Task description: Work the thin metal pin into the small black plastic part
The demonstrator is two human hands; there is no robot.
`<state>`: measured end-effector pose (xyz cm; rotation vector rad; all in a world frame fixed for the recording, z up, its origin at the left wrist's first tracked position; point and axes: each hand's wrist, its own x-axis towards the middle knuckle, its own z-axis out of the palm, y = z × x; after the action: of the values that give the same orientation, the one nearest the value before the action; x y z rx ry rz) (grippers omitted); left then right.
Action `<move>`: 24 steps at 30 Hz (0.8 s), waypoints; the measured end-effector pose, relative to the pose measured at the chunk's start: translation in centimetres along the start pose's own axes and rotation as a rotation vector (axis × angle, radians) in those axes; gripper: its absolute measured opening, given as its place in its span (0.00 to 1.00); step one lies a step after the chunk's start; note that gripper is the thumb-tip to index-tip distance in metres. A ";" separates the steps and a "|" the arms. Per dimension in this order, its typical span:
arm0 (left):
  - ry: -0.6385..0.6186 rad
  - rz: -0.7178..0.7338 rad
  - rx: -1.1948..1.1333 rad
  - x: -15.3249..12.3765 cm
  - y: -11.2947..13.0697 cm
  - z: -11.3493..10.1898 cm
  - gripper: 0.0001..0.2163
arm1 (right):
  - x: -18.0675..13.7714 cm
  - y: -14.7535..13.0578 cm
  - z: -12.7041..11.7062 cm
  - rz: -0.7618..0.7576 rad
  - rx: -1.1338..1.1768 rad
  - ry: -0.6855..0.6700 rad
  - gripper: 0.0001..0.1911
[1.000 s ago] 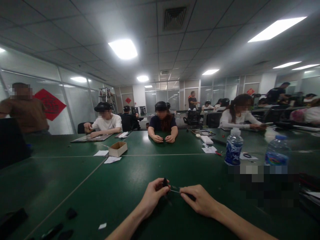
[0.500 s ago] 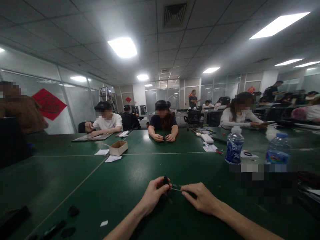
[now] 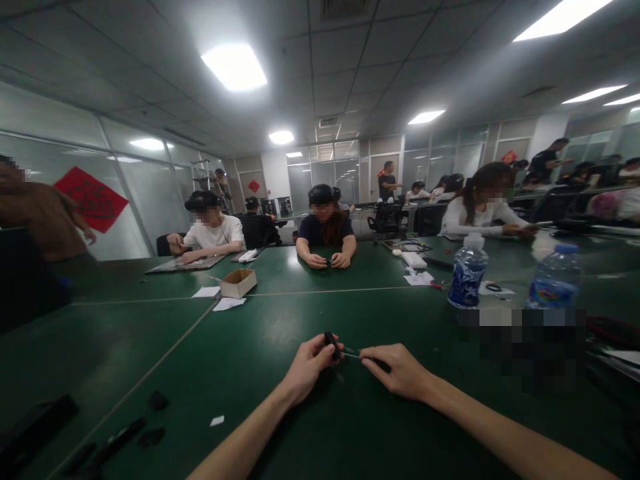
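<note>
Between the fingertips of my left hand [image 3: 305,371] is a small black part [image 3: 331,343], held tilted above the green table [image 3: 280,427]. My right hand [image 3: 400,372] is closed around a slim screwdriver [image 3: 351,355]; its dark handle is mostly hidden under the fingers. The thin metal shaft points left, and its tip meets the black part or lies very close to it. Both hands are just over the table top, a short gap apart. Fine detail on the black part is too small to make out.
Several black pieces [image 3: 120,440] and a white scrap [image 3: 217,421] lie at the front left. Farther off stands an open cardboard box [image 3: 239,283] beside papers. Two bottles, one blue-labelled [image 3: 468,273], stand to the right. A person [image 3: 326,233] sits opposite.
The view has tipped slightly downward, so the scene's far part sits higher in the frame. Both hands keep their hold, and the black part is tilted a little differently.
</note>
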<state>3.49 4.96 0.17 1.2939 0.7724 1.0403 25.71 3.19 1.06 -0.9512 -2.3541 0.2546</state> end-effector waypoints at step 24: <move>-0.069 0.008 0.091 -0.2 0.6 0.0 0.17 | -0.3 0.1 0.3 -0.145 -0.365 -0.024 0.15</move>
<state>3.35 4.74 0.79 1.4039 0.7706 0.9712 25.76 3.07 0.61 -0.9361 -2.5264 -0.2298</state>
